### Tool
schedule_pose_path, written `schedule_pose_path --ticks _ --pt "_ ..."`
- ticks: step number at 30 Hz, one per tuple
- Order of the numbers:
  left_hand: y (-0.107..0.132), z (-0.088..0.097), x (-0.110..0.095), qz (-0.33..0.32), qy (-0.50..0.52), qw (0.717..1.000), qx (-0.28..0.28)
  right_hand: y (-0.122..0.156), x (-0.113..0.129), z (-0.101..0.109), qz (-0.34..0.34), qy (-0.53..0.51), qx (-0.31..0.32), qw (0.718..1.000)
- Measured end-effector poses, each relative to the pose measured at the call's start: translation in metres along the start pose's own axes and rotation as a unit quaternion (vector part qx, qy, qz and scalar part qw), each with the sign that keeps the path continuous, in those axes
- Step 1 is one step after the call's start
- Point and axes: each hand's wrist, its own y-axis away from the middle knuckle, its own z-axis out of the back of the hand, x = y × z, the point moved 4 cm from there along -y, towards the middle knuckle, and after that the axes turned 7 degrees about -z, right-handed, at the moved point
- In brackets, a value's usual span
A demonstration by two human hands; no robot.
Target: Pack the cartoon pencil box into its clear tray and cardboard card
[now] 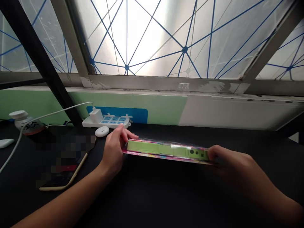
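A long, flat green plastic piece [166, 149], ruler-like, sits in a clear package with pink, multicoloured edges. Several round and square dark holes show near its right end. My left hand [115, 147] grips the package's left end, thumb along the near side and fingers behind. At the opposite end, my right hand [230, 161] is closed on it, with its lower fingers in shadow. The package is held above the black table, tilted slightly down to the right. What exactly the green piece is cannot be made out.
Behind my left hand lie a white power strip [89, 122] with a plugged-in charger [96, 114] and a round white case [102, 131]. A tan-edged dark device [76, 171], partly blurred, lies left. A white-capped bottle [27, 122] and white cable [55, 111] are farther left. Windows line the back.
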Motion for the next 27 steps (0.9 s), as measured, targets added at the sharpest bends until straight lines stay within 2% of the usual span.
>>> schedule_pose_path --ticks 3,5,7,9,12,14,16,19,21,24,27 --pt "-0.008 0.001 -0.005 0.009 -0.133 0.987 0.088 0.001 0.004 -0.006 0.019 0.003 0.036 0.999" --pt "-0.009 -0.001 -0.006 0.006 -0.233 0.960 0.152 0.001 0.006 -0.010 0.033 -0.001 0.063 0.997" --pt "-0.005 -0.005 -0.004 -0.024 -0.321 0.918 0.233 0.002 0.008 -0.016 0.051 -0.003 0.112 0.992" --pt "0.000 -0.009 0.000 -0.056 -0.389 0.863 0.318 0.003 0.007 -0.022 0.063 0.003 0.148 0.987" --pt "0.005 -0.010 0.008 -0.096 -0.453 0.799 0.384 0.005 0.002 -0.028 0.049 0.005 0.189 0.981" --pt "0.006 -0.009 0.011 -0.118 -0.478 0.773 0.400 0.006 0.000 -0.030 0.027 -0.014 0.220 0.975" --pt "0.006 -0.008 0.013 -0.128 -0.488 0.762 0.406 0.006 -0.002 -0.031 -0.002 -0.032 0.238 0.971" --pt "0.007 -0.009 0.014 -0.132 -0.482 0.767 0.401 0.001 -0.006 -0.032 -0.048 -0.054 0.237 0.969" --pt "0.009 -0.011 0.014 -0.148 -0.482 0.769 0.393 -0.004 -0.013 -0.032 -0.073 -0.077 0.209 0.972" --pt "0.016 -0.018 0.010 -0.225 -0.503 0.748 0.370 -0.011 -0.030 -0.032 -0.106 -0.113 0.135 0.979" --pt "0.026 -0.024 0.005 -0.326 -0.545 0.696 0.334 -0.014 -0.046 -0.032 -0.158 -0.150 0.123 0.968"
